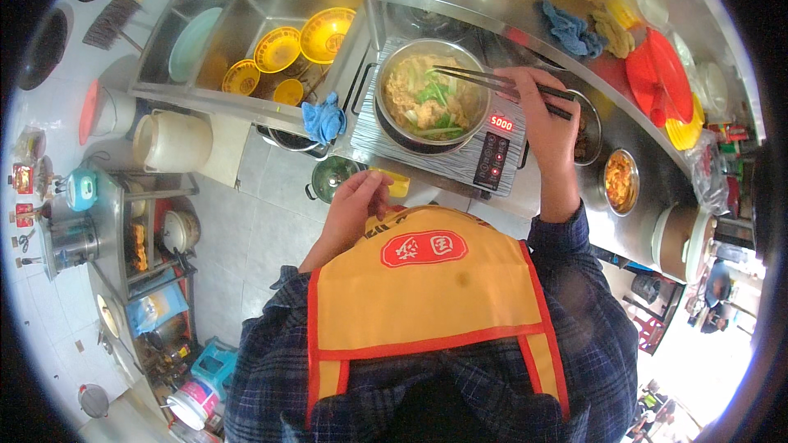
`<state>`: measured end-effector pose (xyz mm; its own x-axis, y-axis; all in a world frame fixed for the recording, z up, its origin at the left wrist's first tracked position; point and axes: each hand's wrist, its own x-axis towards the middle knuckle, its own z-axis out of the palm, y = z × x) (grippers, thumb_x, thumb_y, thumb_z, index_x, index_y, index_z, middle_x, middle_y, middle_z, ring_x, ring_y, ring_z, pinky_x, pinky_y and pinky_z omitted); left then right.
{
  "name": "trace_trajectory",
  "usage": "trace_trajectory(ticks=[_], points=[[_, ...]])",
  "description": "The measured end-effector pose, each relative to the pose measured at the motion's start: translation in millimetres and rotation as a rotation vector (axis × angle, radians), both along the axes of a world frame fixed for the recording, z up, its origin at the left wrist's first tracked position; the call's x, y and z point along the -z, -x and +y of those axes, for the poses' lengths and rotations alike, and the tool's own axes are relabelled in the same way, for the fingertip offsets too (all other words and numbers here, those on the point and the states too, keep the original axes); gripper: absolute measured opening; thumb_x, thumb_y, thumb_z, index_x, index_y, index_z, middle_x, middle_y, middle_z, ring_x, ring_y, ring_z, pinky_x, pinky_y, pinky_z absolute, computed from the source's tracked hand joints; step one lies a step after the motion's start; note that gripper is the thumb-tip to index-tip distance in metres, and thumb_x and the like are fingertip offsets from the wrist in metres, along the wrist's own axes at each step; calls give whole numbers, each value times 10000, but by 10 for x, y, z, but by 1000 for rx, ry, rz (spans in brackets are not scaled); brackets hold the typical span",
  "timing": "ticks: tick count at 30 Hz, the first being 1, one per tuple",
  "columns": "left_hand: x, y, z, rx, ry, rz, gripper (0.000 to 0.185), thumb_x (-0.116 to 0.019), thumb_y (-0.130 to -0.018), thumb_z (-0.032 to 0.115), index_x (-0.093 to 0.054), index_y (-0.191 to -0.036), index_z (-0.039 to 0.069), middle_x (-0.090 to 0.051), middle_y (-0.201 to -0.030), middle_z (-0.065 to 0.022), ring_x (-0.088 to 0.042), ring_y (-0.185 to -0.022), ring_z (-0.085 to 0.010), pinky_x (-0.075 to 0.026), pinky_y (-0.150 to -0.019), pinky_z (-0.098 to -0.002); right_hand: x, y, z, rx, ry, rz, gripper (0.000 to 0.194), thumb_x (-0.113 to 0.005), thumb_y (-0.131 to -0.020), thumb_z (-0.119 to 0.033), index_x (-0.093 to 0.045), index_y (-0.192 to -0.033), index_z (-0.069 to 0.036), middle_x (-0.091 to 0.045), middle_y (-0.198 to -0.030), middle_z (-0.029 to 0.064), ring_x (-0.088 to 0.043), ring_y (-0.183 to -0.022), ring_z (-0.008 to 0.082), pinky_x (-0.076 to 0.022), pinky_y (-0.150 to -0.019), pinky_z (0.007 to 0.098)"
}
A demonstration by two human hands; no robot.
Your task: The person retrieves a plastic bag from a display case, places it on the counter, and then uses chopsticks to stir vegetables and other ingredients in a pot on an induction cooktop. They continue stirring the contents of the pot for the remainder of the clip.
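My right hand [542, 111] grips a pair of dark chopsticks [480, 77], whose tips reach into a steel pot [383, 107]. Inside the pot are green leafy vegetables [434, 93] and pale brown pieces of food in broth. The pot stands on an induction cooker [498, 157] with a lit red display and a wood-grain pattern. My left hand [363, 197] is held in front of the orange apron [431, 295], near its top edge, with fingers curled; whether it holds anything cannot be told. A blue cloth [324, 118] lies on the sink's edge, left of the cooker.
Yellow bowls [277, 50] and a pale green basin [194, 43] sit in the steel sink [246, 98]. A metal bowl of reddish food [622, 181] stands on the right counter, near a round pan [588, 129]. A steel shelf [455, 3] runs above. Below is a lidded pot [335, 175].
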<state>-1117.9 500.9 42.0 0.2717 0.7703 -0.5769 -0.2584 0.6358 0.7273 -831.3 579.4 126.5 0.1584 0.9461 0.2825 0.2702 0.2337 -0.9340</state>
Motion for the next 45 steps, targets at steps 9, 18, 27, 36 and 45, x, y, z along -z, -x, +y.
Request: trace_trajectory(ticks=[9, 18, 27, 36, 45], points=[[-19, 4, 7, 7, -5, 2, 264, -507, -1021, 245, -633, -1003, 15, -547, -751, -6, -508, -624, -105, -434, -585, -238, 211, 8, 106, 42, 160, 224, 178, -600, -958, -81, -701, -934, 63, -709, -997, 81, -676, -869, 127, -590, -754, 265], [21, 19, -3, -8, -27, -8, 260, -513, -1017, 244, -633, -998, 15, -537, -732, -7, -497, -620, -101, -426, -586, -235, 420, 323, 366, 30, 170, 316, 230, -626, -945, -156, -691, -865, 50, -681, -934, 63, -653, -821, 119, -598, -767, 280], [38, 61, -16, -51, -18, -43, 256, -515, -1018, 248, -635, -989, 24, -533, -708, 0, -492, -611, -95, -411, -581, -228, 679, 263, 533, 52, 145, 375, 197, -604, -950, -131, -684, -890, 39, -718, -930, 130, -701, -814, 187, -612, -694, 289], [19, 87, 16, -31, -39, -25, 254, -504, -1019, 240, -630, -991, 22, -536, -706, 5, -489, -596, -95, -402, -572, -225, 129, 5, 269, 46, 204, 434, 191, -599, -951, -100, -697, -910, 58, -717, -942, 128, -698, -835, 177, -602, -684, 268], [4, 27, 69, 5, -55, 15, 246, -520, -1011, 236, -631, -993, 17, -531, -709, 9, -485, -600, -87, -394, -566, -225, 262, -32, 180, 17, 187, 265, 144, -627, -940, -69, -655, -959, 71, -714, -988, 136, -704, -870, 171, -598, -726, 255]])
